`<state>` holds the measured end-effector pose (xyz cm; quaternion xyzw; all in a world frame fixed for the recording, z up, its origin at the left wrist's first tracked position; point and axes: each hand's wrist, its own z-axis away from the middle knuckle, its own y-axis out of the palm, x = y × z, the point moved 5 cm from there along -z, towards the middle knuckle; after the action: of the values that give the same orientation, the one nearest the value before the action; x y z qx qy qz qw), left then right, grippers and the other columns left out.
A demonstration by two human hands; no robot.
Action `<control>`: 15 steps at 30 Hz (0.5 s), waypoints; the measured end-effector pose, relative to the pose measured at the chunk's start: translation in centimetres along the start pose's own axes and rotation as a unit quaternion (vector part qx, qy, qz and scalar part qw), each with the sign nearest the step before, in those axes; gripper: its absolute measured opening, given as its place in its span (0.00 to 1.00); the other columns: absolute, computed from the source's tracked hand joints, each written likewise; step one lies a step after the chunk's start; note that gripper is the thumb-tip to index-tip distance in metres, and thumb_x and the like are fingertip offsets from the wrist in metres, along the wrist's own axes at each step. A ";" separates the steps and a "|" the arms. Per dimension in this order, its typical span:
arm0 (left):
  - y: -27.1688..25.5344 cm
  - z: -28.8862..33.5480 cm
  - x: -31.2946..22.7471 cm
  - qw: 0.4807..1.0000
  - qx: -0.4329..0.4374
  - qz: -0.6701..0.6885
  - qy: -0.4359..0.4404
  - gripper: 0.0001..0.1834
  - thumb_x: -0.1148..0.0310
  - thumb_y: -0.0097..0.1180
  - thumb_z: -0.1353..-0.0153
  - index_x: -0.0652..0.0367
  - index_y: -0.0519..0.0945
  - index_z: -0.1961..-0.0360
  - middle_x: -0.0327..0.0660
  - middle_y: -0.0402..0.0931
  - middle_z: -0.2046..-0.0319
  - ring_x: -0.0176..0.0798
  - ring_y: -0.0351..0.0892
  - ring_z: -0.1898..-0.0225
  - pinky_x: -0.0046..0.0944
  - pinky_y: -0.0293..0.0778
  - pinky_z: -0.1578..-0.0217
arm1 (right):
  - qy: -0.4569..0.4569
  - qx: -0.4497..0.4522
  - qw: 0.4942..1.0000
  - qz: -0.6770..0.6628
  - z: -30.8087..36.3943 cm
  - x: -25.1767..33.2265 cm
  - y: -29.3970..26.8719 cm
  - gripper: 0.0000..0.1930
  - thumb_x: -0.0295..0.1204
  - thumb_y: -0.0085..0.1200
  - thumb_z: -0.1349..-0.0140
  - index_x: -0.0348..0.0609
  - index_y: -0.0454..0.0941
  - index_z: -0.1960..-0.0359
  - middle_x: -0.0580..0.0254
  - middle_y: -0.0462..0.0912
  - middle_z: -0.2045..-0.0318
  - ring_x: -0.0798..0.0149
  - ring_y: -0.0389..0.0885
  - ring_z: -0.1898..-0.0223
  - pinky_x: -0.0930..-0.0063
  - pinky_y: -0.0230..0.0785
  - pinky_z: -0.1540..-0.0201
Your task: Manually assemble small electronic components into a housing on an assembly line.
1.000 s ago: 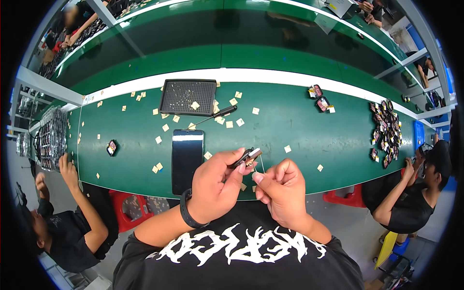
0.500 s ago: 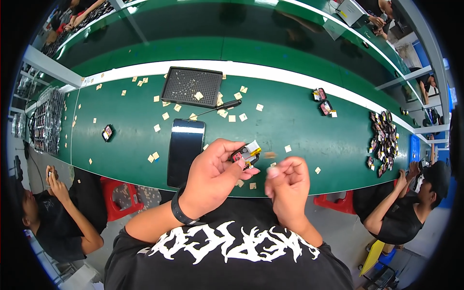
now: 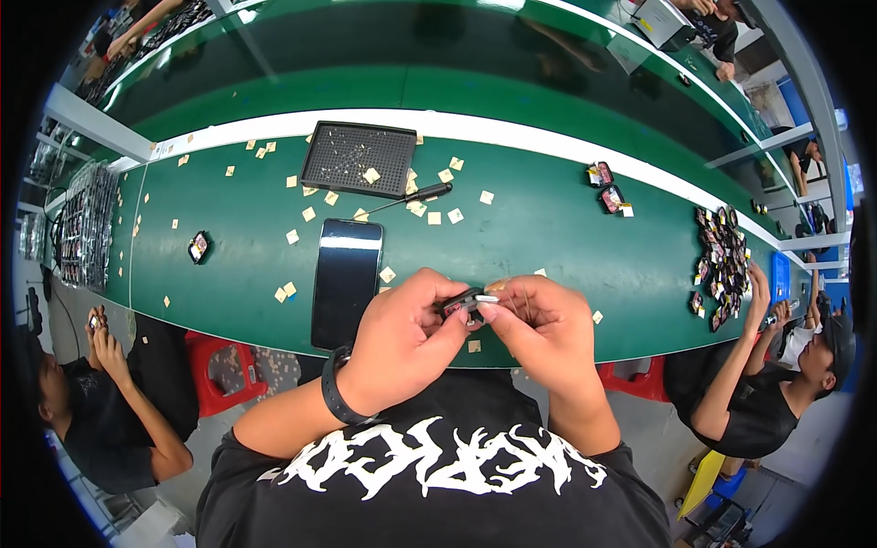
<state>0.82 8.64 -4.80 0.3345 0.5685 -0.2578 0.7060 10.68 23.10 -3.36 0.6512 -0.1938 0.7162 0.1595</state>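
Observation:
My left hand (image 3: 402, 321) is closed around a small black device housing (image 3: 454, 304) above the front part of the green table. From the housing's right side a silver battery pouch (image 3: 487, 299) sticks out, seen nearly edge-on. The thumb and forefinger of my right hand (image 3: 546, 315) pinch this pouch at its right end; the other fingers curl behind. The inside of the housing is mostly hidden by my fingers. Left of my hands lies a dark phone-like slab (image 3: 347, 285), flat on the table.
A black gridded tray (image 3: 358, 160) and a screwdriver (image 3: 427, 193) lie farther back among scattered cream paper squares (image 3: 309, 214). Single housings sit left (image 3: 199, 247) and back right (image 3: 611, 199); a pile of them (image 3: 722, 269) lies far right. Co-workers sit on both sides.
My right hand has moved in from the right and taken hold of the battery pouch. The housing has tilted, so the pouch now shows edge-on. The co-worker at right has reached toward the pile.

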 end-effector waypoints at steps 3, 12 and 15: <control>-0.1 -0.1 0.2 0.999 0.018 -0.008 -0.044 0.10 0.83 0.53 0.28 0.72 0.73 0.47 0.47 0.83 0.55 0.32 0.86 0.56 0.33 0.85 0.55 | 0.012 -0.009 0.999 -0.036 0.7 -0.1 0.4 0.05 0.21 0.66 0.35 0.32 0.83 0.62 0.69 0.83 0.75 0.83 0.75 0.76 0.83 0.66 0.75; 0.1 -0.3 0.3 0.998 0.040 -0.031 -0.045 0.11 0.84 0.53 0.28 0.71 0.73 0.47 0.49 0.82 0.52 0.32 0.85 0.54 0.34 0.85 0.55 | 0.012 -0.025 0.998 0.053 1.4 0.3 0.3 0.06 0.21 0.66 0.36 0.32 0.82 0.61 0.70 0.84 0.73 0.84 0.72 0.76 0.84 0.63 0.75; 0.1 -0.2 0.5 0.997 0.044 -0.004 -0.057 0.10 0.84 0.52 0.28 0.70 0.73 0.47 0.49 0.82 0.52 0.33 0.85 0.53 0.34 0.85 0.54 | 0.045 -0.050 0.997 -0.037 1.9 -0.3 0.3 0.04 0.20 0.65 0.35 0.31 0.83 0.61 0.69 0.86 0.71 0.85 0.72 0.76 0.85 0.64 0.75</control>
<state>0.88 8.93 -5.33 0.3472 0.5171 -0.3041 0.7208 12.25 21.92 -3.57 0.6162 -0.1980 0.7277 0.2269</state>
